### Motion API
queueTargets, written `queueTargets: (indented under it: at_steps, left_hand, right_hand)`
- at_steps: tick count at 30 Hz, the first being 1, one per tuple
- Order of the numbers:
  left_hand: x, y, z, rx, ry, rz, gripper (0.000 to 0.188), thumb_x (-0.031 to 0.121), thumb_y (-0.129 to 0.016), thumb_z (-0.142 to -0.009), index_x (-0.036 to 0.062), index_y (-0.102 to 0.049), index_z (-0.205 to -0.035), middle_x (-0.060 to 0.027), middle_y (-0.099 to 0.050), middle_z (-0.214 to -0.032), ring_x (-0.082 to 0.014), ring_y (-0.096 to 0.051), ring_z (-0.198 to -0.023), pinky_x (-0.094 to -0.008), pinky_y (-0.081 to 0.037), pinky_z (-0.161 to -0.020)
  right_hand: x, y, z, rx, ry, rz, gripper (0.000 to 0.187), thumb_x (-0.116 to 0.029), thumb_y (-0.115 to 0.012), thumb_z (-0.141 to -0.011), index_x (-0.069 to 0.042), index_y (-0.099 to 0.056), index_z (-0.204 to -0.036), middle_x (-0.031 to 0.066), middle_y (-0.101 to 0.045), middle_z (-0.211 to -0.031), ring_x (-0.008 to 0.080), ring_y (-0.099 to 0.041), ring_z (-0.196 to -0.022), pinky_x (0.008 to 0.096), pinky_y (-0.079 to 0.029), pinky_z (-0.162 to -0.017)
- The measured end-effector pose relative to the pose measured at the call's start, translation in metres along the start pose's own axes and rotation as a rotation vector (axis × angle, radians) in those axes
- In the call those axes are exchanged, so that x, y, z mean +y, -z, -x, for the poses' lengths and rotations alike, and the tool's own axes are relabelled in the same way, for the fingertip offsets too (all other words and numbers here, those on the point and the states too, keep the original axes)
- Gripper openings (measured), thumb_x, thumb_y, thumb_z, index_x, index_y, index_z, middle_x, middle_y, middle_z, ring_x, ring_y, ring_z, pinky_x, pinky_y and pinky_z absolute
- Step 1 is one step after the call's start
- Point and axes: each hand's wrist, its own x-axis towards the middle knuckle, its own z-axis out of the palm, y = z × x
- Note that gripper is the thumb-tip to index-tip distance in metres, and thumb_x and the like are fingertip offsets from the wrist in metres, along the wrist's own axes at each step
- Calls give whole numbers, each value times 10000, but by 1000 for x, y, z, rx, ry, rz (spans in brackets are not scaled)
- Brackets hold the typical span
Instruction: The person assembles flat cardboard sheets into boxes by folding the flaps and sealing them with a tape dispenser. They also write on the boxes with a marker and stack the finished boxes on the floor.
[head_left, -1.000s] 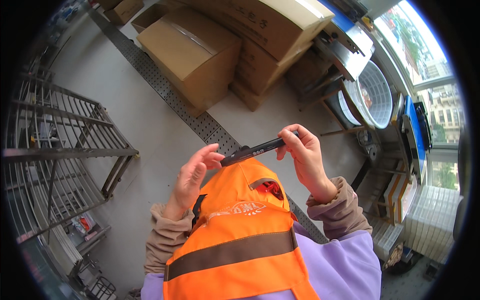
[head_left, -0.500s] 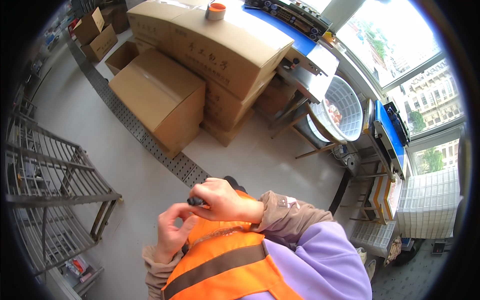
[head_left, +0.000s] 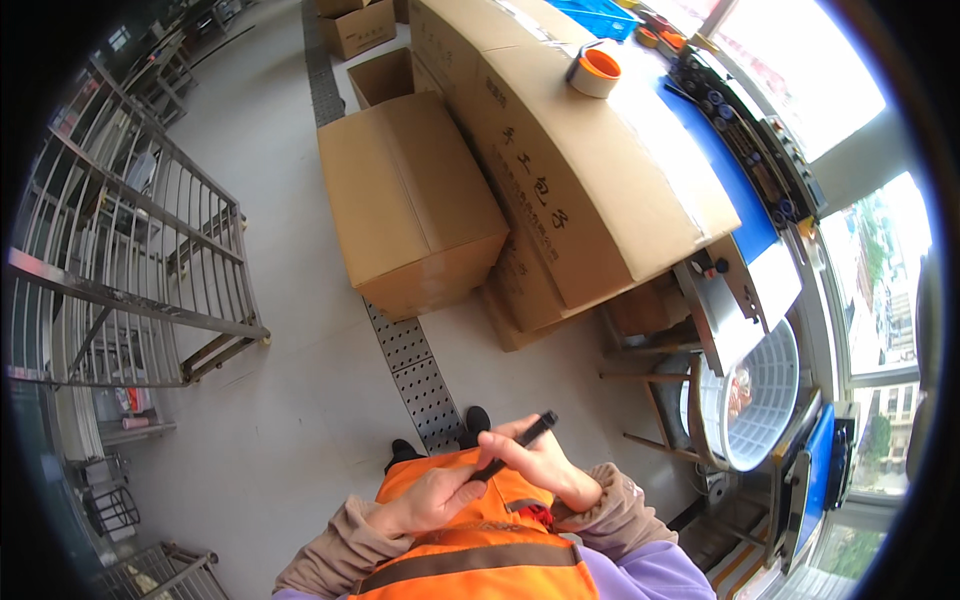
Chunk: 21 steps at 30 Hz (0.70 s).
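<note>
A black marker pen [head_left: 538,428] slants in front of my orange apron, its upper end pointing up and to the right. The fingers of my right hand [head_left: 550,468] wrap around the middle of the pen. My left hand [head_left: 432,497] closes on the pen's lower end, and the two hands almost meet there. Some fingertips of both hands are hidden. Past the hands, a closed cardboard box [head_left: 405,190] stands on the floor against a stack of larger cardboard boxes [head_left: 560,170].
A tape roll [head_left: 597,72] sits on the stacked boxes. To the right are a blue-belted machine [head_left: 735,150], a wooden chair [head_left: 697,405] and a white plastic basket [head_left: 780,400]. Metal racks [head_left: 150,250] line the left. A perforated drain cover [head_left: 425,395] crosses the floor.
My view has swung to the right and the boxes appear closer. The pen now shows at length between my hands; my left hand, loosely curled before, has closed on its lower end.
</note>
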Motion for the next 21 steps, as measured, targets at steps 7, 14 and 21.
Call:
queueTargets:
  at_steps: [7,14,21]
  left_hand:
    - [-59,68,14,-138,427,633,244,269,-479,-1042,64,-524,-916,-10,-521,-731,-107,-451,-600,-249,-390,-566]
    - [-158,243,-133,907,-340,-684,245,190,-617,-960,26,-550,-1130,-67,-576,-1083,-157,-549,-934,-293,-457,-862]
    - [-204,286,-200,918,-553,-987,277,300,-624,-947,40,-592,-1034,-113,-657,-803,-270,-641,-692,-343,-504,-660]
  right_hand:
    - [-9,85,-22,526,670,-360,374,-210,-376,-951,-86,-399,-599,27,-386,-474,137,-316,-390,284,-283,-428]
    - [121,70,-173,85,847,-17,529,-307,-671,-921,14,-470,-1290,216,-599,-1131,303,-582,-1079,430,-456,-966]
    - [226,73,-330,157,1544,593,321,-39,-701,-812,-71,-456,-1016,80,-526,-725,221,-485,-630,382,-424,-678]
